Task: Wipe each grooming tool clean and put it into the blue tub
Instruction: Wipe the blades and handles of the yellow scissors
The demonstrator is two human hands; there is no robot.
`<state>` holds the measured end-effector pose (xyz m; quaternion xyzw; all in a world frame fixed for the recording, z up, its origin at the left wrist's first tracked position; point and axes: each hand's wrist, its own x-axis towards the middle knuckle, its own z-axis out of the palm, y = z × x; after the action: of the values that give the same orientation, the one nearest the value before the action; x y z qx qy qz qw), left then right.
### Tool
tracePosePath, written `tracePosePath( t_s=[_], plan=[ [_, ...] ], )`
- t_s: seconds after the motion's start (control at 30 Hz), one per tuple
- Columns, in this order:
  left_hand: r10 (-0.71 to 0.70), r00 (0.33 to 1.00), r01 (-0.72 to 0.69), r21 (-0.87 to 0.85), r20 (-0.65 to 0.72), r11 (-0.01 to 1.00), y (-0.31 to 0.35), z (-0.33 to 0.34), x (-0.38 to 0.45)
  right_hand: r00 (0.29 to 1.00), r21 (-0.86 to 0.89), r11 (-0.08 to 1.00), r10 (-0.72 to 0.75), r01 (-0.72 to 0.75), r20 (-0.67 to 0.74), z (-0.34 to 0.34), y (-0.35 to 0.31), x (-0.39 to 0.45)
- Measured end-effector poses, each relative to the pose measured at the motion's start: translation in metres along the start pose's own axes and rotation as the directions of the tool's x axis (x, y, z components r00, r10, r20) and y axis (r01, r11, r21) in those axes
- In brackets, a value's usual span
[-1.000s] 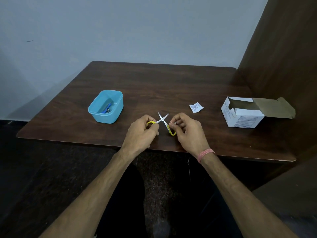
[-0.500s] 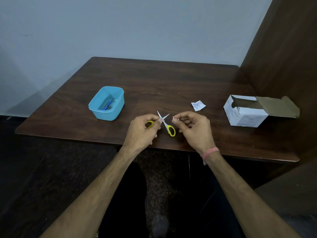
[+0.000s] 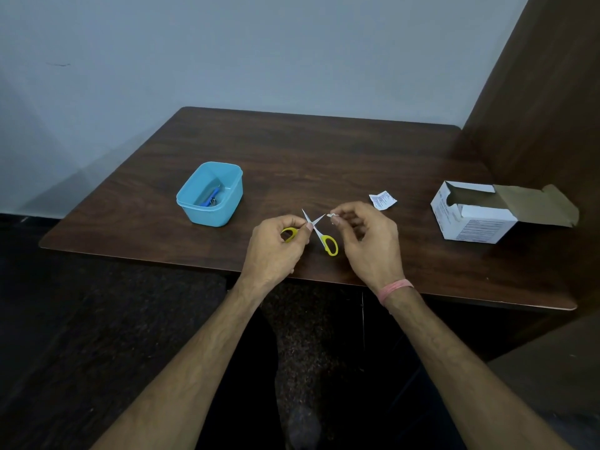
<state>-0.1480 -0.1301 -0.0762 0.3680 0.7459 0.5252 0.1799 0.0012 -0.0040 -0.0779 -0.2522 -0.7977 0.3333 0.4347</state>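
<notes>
A small pair of scissors [image 3: 319, 231] with yellow handles is held above the near edge of the dark wooden table [image 3: 324, 157], between the two hands. The left hand [image 3: 272, 251] grips one handle loop, its fingers curled round it and the thumb pressed near the pivot; part of that yellow loop shows between thumb and palm. The other loop hangs free, low and to the right, just beside the right hand [image 3: 367, 245] but not touching it as far as can be seen.

The scissors are spread wide open, so the two blades make a V. Both tips point away from the person, toward the far side of the table: one blade slants up and to the left, the other up and to the right. The blade with the free loop runs on a long diagonal, from the loop at lower right to its tip at upper left.

The right hand pinches a tiny white wipe [image 3: 333, 216] between thumb and forefinger, the remaining fingers curled loosely behind. The wipe sits right at the tip of the right-slanting blade; whether it actually touches the metal cannot be told.

The blue tub [image 3: 227, 203] stands on the table to the left of the hands and a little farther off, with a blue tool and some metal pieces lying inside. To the right of the hands lie a torn white sachet [image 3: 383, 199] and, farther right, an open white cardboard box [image 3: 477, 222] with its flap folded out.
</notes>
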Motion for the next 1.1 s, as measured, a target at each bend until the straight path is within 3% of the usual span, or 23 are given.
tracePosePath(
  t_s=[0.17,0.4,0.5,1.1],
  plan=[
    [0.013,1.0,-0.013,-0.005,0.011,1.0,-0.003,-0.001,0.0,0.991,-0.096,0.994,-0.038,0.051,0.13,0.008,-0.004,0.006],
    [0.036,0.999,-0.036,0.038,-0.017,0.999,-0.008,0.001,0.001,0.987,0.12,0.98,0.16,-0.156,-0.022,0.007,0.0,0.003],
    [0.05,0.998,-0.048,0.052,-0.027,0.998,-0.011,0.003,0.003,0.976,0.195,0.958,0.217,-0.21,-0.013,0.003,0.003,0.004],
    [0.119,0.993,-0.119,0.039,-0.005,0.992,-0.013,0.001,0.001,0.994,-0.083,0.995,-0.045,0.053,0.102,0.008,-0.002,0.0]
  ],
)
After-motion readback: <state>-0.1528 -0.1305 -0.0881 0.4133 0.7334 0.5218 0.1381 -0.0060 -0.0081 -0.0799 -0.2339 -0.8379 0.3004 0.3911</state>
